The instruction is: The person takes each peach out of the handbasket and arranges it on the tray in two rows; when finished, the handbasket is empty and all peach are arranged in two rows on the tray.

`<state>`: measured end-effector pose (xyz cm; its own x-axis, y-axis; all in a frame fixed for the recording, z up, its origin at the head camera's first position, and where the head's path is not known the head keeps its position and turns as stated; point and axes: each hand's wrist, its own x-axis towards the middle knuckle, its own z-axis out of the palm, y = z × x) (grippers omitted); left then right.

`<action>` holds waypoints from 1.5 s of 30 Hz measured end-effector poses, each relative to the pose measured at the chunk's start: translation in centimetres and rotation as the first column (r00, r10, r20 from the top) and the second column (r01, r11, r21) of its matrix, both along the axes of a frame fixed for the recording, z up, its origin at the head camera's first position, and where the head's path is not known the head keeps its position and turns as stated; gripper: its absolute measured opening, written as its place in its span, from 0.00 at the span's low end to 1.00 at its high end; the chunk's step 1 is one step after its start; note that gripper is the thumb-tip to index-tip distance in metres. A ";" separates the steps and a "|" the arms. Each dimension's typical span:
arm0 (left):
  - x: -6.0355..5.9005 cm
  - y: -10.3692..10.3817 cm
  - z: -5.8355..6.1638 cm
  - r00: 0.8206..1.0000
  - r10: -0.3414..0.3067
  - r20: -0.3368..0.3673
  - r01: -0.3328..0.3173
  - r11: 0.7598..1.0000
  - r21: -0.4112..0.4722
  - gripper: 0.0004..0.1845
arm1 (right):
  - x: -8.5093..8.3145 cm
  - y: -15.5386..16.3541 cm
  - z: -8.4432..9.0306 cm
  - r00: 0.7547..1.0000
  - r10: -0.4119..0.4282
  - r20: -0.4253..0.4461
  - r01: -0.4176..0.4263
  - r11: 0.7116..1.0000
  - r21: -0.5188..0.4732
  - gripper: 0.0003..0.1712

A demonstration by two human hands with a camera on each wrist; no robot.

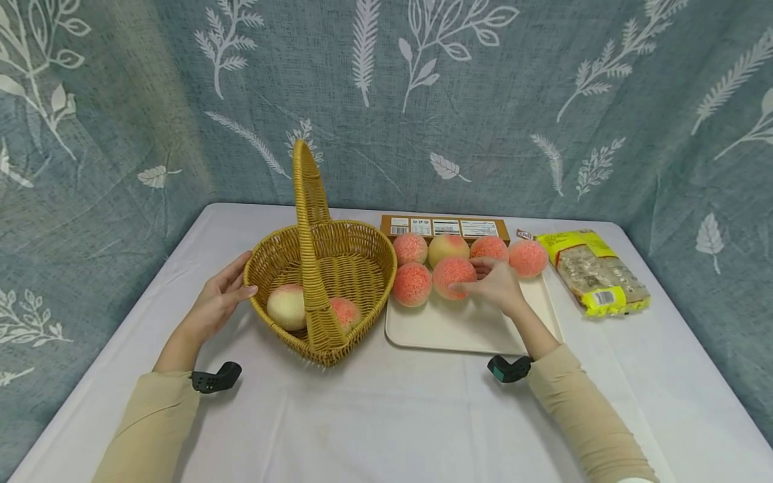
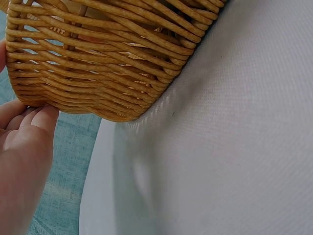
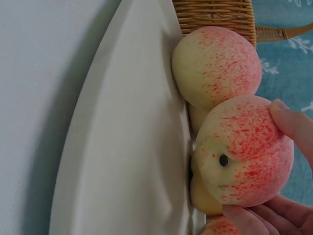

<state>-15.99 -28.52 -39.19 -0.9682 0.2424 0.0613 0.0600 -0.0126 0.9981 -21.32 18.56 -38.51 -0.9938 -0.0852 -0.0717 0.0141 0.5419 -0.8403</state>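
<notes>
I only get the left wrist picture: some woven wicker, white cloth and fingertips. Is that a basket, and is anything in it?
Observer: Yes, a wicker basket with a tall handle; two peaches lie inside, one of them pale.
Operator: What is the other hand doing?
Observer: The right hand has its fingers round a peach on a cream tray beside the basket.
Operator: Are there more peaches on that tray?
Observer: Five more, six in all, at its far end.
Operator: Anything else on the table?
Observer: A yellow packet at the right and a brown box behind the tray.
</notes>
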 end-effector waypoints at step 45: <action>0.2 0.3 -0.6 1.000 0.023 -0.015 -0.023 1.000 0.004 0.41 | 0.5 -0.2 -1.9 0.984 0.168 -0.059 -0.160 0.980 0.115 0.50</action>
